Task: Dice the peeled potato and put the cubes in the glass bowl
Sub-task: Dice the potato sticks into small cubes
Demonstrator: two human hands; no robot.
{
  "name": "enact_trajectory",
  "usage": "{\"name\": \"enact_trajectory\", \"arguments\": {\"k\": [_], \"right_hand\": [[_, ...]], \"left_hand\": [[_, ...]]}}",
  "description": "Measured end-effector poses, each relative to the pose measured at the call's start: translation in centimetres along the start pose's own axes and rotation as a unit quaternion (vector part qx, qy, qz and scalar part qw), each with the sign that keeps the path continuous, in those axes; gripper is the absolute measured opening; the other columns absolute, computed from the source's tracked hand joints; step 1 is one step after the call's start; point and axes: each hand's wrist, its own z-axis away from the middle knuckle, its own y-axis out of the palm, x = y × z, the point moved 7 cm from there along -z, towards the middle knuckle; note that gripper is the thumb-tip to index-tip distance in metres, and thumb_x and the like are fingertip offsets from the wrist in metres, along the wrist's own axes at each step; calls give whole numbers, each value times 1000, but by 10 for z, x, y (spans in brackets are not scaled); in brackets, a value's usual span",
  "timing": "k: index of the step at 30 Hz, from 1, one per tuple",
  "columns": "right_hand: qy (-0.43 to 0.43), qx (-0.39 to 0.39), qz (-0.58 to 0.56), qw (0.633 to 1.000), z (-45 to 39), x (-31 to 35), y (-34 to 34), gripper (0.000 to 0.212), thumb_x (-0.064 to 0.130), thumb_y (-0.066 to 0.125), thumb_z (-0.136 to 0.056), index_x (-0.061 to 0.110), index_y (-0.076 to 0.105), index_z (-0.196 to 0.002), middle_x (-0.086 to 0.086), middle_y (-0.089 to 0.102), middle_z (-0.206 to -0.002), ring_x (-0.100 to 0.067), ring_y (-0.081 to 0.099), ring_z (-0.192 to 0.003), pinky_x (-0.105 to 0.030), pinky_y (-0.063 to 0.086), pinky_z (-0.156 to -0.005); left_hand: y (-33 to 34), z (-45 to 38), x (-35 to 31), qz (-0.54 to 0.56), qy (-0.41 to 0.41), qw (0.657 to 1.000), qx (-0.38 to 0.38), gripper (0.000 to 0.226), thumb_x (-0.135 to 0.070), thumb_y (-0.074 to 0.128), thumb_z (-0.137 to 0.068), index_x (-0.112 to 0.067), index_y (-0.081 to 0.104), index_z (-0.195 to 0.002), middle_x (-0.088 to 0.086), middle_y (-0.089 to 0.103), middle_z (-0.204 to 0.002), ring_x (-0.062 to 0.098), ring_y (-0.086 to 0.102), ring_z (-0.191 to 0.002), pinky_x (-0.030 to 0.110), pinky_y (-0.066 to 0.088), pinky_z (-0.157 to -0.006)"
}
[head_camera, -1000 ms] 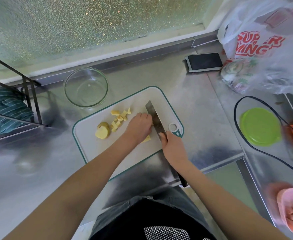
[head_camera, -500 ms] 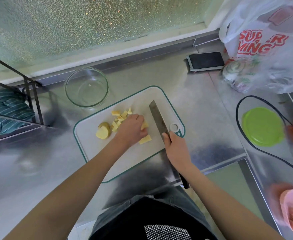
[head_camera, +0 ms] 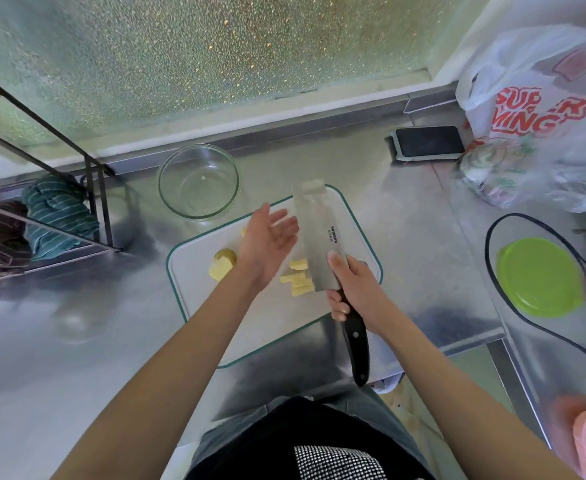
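- Stainless steel counter [head_camera: 77, 341] is stretching below a frosted window [head_camera: 215, 46], carrying a white cutting board [head_camera: 271, 327] with a green rim.
- Right hand [head_camera: 357, 289] is gripping the black handle of a cleaver [head_camera: 319, 237], with the thumb pressing on the flat of the blade; the blade is lying broadside up above the board, its long axis pointing away from the person toward the glass bowl [head_camera: 198, 181], and a pale scrap seems to be riding on its far end.
- Left hand [head_camera: 267, 240] is hovering just beside the blade with fingers spread and straight, holding nothing.
- Potato strips [head_camera: 296, 280] are lying on the board at the heel of the blade, nearer the right hand; an uncut potato chunk [head_camera: 221, 265] is sitting left of the left wrist.
- Bowl is standing just beyond the board's far left corner, seemingly holding no cubes yet, so the transfer is probably still ahead and the left hand is closer to it.
- Phone [head_camera: 428, 142], plastic shopping bag [head_camera: 544, 109] and green lid [head_camera: 541, 277] are sitting to the right; a striped cloth [head_camera: 59, 213] is hanging in a rack on the left.
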Motion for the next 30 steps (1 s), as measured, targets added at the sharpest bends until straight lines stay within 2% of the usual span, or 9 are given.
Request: {"name": "enact_trajectory", "arguments": {"k": [3, 5, 9, 18, 22, 24, 26, 28, 30], "right_hand": [[35, 22, -43, 998, 0, 5, 8, 30, 42, 46, -97, 12, 48, -95, -2, 34, -47, -12, 30, -32, -19, 32, -33], [40, 14, -55, 998, 0, 6, 9, 30, 42, 45, -97, 12, 47, -93, -2, 34, -47, -12, 30, -32, -19, 31, -33], [20, -8, -47, 999, -3, 8, 6, 31, 42, 43, -98, 12, 49, -92, -3, 36, -49, -13, 31, -33, -20, 32, -34], [-2, -84, -38, 996, -14, 13, -16, 32, 41, 46, -98, 10, 52, -92, -2, 35, -50, -14, 30, -37, -23, 32, -36], [-9, -104, 48, 993, -16, 13, -35, 34, 41, 45, -98, 10, 45, -84, -4, 35, -50, -17, 32, -37, -26, 35, -38], [-15, -125, 123, 984, -17, 9, -39, 38, 41, 45, -98, 12, 37, -74, -5, 36, -47, -19, 35, -35, -29, 37, -40], [-44, -149, 196, 968, -16, 7, -39, 41, 39, 44, -98, 13, 34, -68, -7, 37, -45, -22, 39, -34, -35, 39, -42], [-64, -173, 244, 952, -12, 5, -40, 41, 36, 42, -99, 13, 35, -66, -8, 38, -47, -24, 41, -32, -38, 40, -42], [-66, -193, 266, 942, -9, 2, -43, 41, 36, 41, -99, 14, 35, -65, -9, 40, -52, -22, 41, -31, -32, 39, -38]], "left_hand": [[32, 10, 12, 15, -79, 982, 170, 57, -52, 26, -96, -11, 54, -123, 9, 63, -113, 29, 59, -103, 45, 45, -94], [41, 11, 15, 27, -87, 975, 203, 55, -49, 23, -97, -10, 54, -123, 10, 62, -115, 29, 59, -105, 45, 45, -93], [30, -1, 23, 48, -61, 991, 110, 35, -37, 39, -98, -11, 57, -114, 4, 61, -90, 24, 58, -91, 43, 44, -91], [-15, -8, 23, 188, -39, 981, -11, 23, -10, 43, -96, 1, 62, -90, 10, 62, -85, 18, 62, -79, 25, 57, -67], [-34, -22, -20, -115, 85, 986, -83, 21, -22, 47, -92, -16, 67, -94, -1, 65, -96, 10, 57, -77, 20, 44, -70], [-31, -21, -29, -368, 149, 915, -69, 24, -28, 48, -93, -23, 65, -109, -5, 63, -113, 12, 56, -95, 24, 43, -81], [-22, -11, -27, -581, 260, 771, -25, 33, -21, 50, -95, -16, 55, -127, 0, 51, -133, 15, 45, -123, 25, 31, -101], [-13, -1, -5, -685, 329, 646, 70, 49, -23, 55, -92, -10, 41, -137, 8, 36, -146, 19, 24, -139, 28, 12, -114], [-15, 3, 27, -733, 319, 581, 149, 70, -35, 62, -86, -10, 30, -143, 6, 24, -152, 18, 12, -142, 30, 7, -116]]}}
